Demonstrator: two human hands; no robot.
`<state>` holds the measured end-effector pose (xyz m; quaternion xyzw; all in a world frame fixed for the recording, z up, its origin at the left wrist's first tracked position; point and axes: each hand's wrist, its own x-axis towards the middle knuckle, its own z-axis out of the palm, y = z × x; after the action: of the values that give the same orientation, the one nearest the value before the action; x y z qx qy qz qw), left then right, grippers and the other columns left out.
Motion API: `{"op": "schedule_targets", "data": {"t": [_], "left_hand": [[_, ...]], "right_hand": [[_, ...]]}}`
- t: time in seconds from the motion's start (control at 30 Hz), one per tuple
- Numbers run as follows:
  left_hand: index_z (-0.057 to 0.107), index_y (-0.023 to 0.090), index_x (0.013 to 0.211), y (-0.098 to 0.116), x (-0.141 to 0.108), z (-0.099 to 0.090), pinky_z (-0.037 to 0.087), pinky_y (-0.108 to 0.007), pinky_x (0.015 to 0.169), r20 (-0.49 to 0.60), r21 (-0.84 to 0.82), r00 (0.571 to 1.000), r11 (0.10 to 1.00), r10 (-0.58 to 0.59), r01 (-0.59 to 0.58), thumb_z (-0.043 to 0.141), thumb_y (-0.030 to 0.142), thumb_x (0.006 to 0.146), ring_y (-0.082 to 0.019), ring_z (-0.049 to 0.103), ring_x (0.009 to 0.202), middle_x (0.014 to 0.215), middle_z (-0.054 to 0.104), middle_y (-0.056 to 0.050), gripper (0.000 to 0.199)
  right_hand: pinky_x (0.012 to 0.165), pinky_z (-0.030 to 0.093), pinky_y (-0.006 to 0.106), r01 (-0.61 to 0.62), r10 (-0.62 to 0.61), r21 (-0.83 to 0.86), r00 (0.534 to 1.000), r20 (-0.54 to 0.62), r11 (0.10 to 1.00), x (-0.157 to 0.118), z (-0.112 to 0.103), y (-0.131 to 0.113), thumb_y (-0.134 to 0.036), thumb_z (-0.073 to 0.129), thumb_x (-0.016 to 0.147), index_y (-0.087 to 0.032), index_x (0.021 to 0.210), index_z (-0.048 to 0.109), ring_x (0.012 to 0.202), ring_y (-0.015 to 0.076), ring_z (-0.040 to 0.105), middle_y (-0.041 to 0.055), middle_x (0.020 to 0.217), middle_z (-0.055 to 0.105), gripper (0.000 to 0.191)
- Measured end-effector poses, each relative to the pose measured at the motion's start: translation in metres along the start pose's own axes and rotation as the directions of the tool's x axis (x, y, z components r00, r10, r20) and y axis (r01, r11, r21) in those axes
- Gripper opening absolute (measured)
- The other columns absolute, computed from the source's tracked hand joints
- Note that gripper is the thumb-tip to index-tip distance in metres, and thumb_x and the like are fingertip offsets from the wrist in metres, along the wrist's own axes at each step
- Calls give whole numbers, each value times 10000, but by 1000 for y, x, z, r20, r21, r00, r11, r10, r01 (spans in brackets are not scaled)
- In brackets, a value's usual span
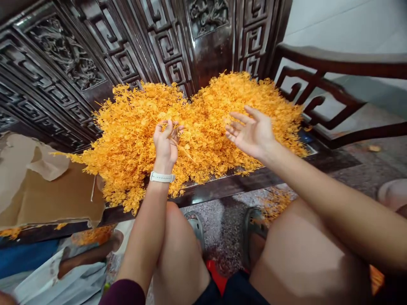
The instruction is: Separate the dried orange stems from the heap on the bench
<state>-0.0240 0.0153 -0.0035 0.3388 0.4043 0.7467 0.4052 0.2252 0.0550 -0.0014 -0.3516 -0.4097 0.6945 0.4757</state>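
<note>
A large heap of fine, branching orange sprigs (216, 114) fills the middle of the view, lying on a dark wooden surface (222, 186). My left hand (165, 142) is over the heap with its fingers curled, pinching a few sprigs. A white watch (162, 177) sits on that wrist. To the right, my right hand (251, 133) hovers just above the heap, palm up and fingers spread, holding nothing.
A carved dark wooden panel (165, 42) rises behind the heap, and a wooden chair arm (337, 59) stands at right. A cardboard sheet (54, 195) lies at left. My knees and sandals (256, 228) are below, with loose orange sprigs (273, 203) on the speckled floor.
</note>
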Motion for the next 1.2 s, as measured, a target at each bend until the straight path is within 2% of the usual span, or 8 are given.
{"op": "schedule_targets", "data": {"t": [0.13, 0.27, 0.4, 0.63, 0.83, 0.97, 1.07, 1.2], "left_hand": [[574, 238, 941, 3, -13, 10, 531, -251, 784, 42, -88, 999, 996, -28, 32, 801, 276, 862, -134, 740, 901, 959, 724, -16, 243], [558, 244, 939, 3, -28, 22, 550, -282, 875, 76, -72, 996, 996, -44, 49, 794, 204, 837, -155, 748, 977, 969, 724, -13, 260], [553, 242, 943, 1, -40, 34, 558, -340, 974, 116, -54, 992, 997, -46, 52, 797, 165, 813, -192, 744, 1064, 990, 728, -24, 287], [618, 234, 913, -21, -62, 51, 558, -355, 955, 345, 67, 937, 997, -53, 31, 889, 244, 744, -179, 731, 993, 963, 673, -10, 320], [683, 233, 860, -35, -81, 64, 568, -353, 841, 498, 268, 866, 959, -57, -91, 947, 329, 667, -186, 688, 840, 888, 703, -32, 341], [707, 246, 986, -37, -85, 68, 522, -305, 727, 437, 331, 896, 940, -81, -77, 929, 379, 715, -158, 638, 728, 800, 681, -5, 375], [726, 262, 1047, -41, -83, 69, 444, -293, 575, 380, 390, 909, 921, -170, 9, 885, 454, 769, -146, 537, 558, 623, 581, 37, 373], [732, 232, 711, -40, -82, 70, 413, -312, 556, 477, 467, 845, 884, -242, -10, 815, 535, 813, -162, 526, 565, 618, 597, -9, 331]], "right_hand": [[779, 561, 438, -96, 114, 131, 984, -137, 987, 2, 14, 23, -460, 726, 786, -248, 882, 630, 878, 255, 610, 93, 961, 658, 251], [858, 557, 413, 46, -29, 156, 993, -113, 987, 1, 21, 24, -331, 752, 748, -243, 871, 606, 958, 235, 624, 74, 1093, 697, 210], [820, 554, 394, 81, -75, 43, 991, -112, 996, -1, 17, 16, -492, 730, 819, -255, 975, 598, 1017, 249, 630, 79, 1157, 701, 313], [676, 518, 364, -149, 133, 165, 986, 105, 975, -23, 24, 20, -731, 691, 829, -239, 1080, 555, 737, 205, 612, 35, 849, 634, 568], [539, 362, 277, -13, 13, -4, 999, -37, 1000, -16, 14, 24, -765, 727, 799, -233, 924, 626, 607, 130, 460, -7, 739, 524, 556], [475, 231, 270, 104, -119, -188, 990, -70, 977, -11, 6, 22, -839, 657, 803, -235, 796, 597, 512, 114, 316, -46, 587, 361, 606], [499, 249, 282, 249, -270, -349, 963, -12, 904, -12, 4, 16, -846, 614, 829, -231, 710, 566, 528, 119, 317, -41, 578, 347, 629], [514, 296, 291, 313, -296, -473, 949, 113, 823, -18, 3, 5, -821, 607, 857, -238, 702, 561, 544, 131, 377, -28, 591, 390, 606]]}}
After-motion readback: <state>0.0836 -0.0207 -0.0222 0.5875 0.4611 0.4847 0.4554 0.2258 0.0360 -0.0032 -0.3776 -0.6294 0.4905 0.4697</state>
